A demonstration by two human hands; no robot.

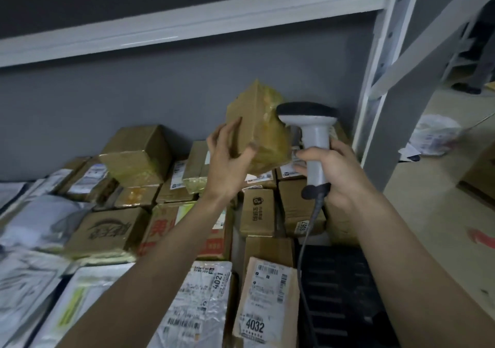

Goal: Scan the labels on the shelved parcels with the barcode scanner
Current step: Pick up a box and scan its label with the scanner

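A white metal shelf (187, 23) with a grey back wall carries a crowded layer of parcels (166, 213): brown cardboard boxes, many wrapped in yellowish clear tape, and grey and silvery plastic mailers toward the left. Several carry white printed labels with barcodes and bold numbers; a flat carton near the front reads 4032 (254, 326), and a silver mailer (198, 304) just left of it reads 4021. Above the pile, the left hand (227, 160) holds up a small cardboard box (257, 125), tilted on a corner, its brown faces creased and one side glossy with yellow tape; the fingers curl around its left face and the thumb presses its lower edge. No label shows on the faces turned to the camera. Just right of it, the right hand (334, 170) is wrapped firmly round the handle of the barcode scanner (313, 138), pale grey with a black head and black base, held upright with its head beside the box's taped side. A dark cable (305, 240) hangs from its base down over the parcels
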